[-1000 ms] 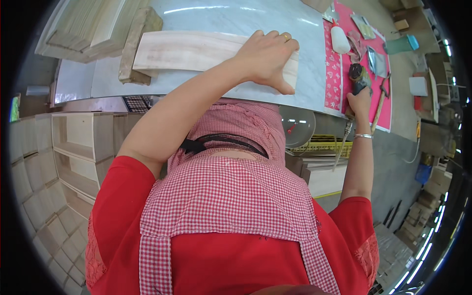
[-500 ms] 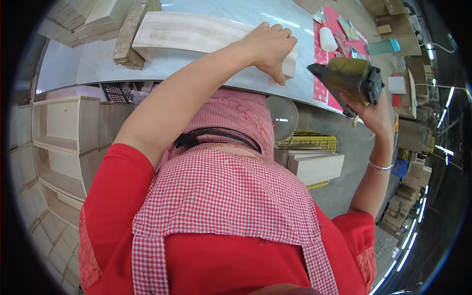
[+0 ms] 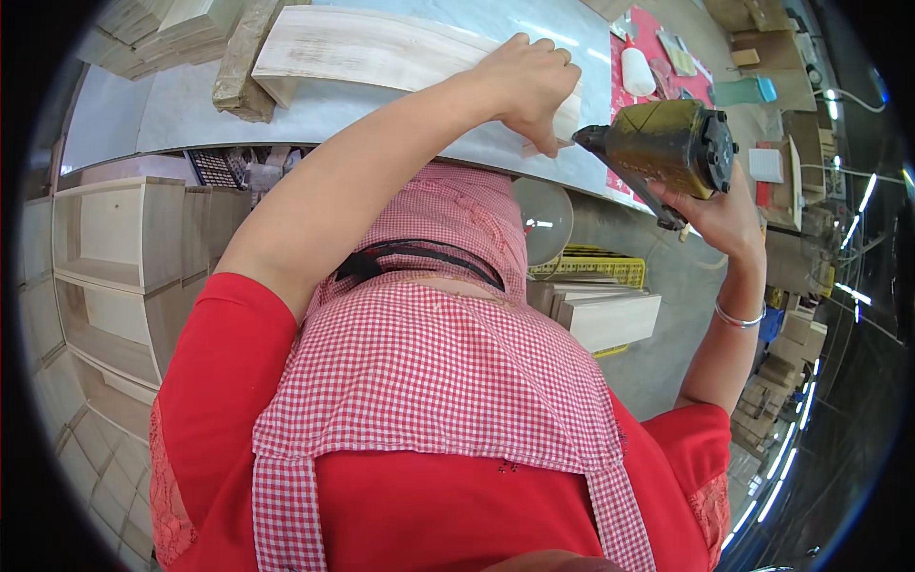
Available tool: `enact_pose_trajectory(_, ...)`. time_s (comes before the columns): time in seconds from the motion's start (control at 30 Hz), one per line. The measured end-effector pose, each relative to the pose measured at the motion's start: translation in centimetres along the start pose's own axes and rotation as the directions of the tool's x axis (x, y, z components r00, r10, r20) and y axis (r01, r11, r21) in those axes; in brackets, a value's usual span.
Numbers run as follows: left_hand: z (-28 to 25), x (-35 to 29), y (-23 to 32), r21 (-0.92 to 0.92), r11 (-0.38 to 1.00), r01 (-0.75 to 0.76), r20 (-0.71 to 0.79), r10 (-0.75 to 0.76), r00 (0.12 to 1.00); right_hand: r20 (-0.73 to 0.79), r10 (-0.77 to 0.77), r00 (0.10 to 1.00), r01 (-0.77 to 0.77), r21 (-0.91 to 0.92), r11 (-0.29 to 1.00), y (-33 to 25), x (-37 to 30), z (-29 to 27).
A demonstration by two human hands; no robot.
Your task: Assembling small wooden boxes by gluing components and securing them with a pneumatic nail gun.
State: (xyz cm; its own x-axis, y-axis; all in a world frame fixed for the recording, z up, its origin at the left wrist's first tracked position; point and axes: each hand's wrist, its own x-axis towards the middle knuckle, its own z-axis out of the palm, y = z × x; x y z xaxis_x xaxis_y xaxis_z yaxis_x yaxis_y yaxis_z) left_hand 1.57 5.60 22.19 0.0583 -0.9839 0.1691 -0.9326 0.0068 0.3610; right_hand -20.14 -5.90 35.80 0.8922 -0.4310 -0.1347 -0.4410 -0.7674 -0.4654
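Red at both sleeves, with hands well apart, each closed on a separate thing. Clamping with the left hand the right end of a long wooden piece at the upper middle of the frame, with fingers over the top and thumb down at the near edge. Gripping in the right hand, at right of centre, a yellow-and-black nail gun, with nose pointing left at the right end of the wooden piece; cannot tell whether touching. Just beside the opposite end, toward the upper left, a rough brown block. Underneath, a bluish-white surface, with stacked boards at the upper left. On a pink sheet at the upper right, a white bottle with a red tip. Below, right of centre, a yellow crate beside pale panels. At left, stacked open-fronted wooden boxes. Across the middle, a red-and-white checked apron; around the right wrist, a silver bracelet.
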Motion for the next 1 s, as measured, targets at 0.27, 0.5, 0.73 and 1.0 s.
enact_pose_trajectory(0.27,0.3,0.1,-0.1,0.005,1.000,0.001,-0.003,-0.001,1.000,0.028,-0.004,1.000,0.003,0.051,0.999,0.2,0.5,0.0)
enact_pose_trajectory(0.5,-0.4,-0.3,0.1,0.003,1.000,0.006,0.021,-0.006,1.000,0.033,-0.039,0.999,0.039,0.005,0.999,1.5,0.7,-0.5)
enact_pose_trajectory(0.73,-0.8,-4.2,-1.5,0.108,0.976,0.189,-0.233,-0.160,0.959,-0.006,0.040,0.999,-0.040,0.042,0.998,2.0,3.4,-1.1)
enact_pose_trajectory(1.0,-1.0,-5.2,-1.7,0.164,0.958,0.233,-0.166,-0.206,0.964,-0.002,0.053,0.999,-0.053,0.115,0.992,2.2,5.2,-1.0)
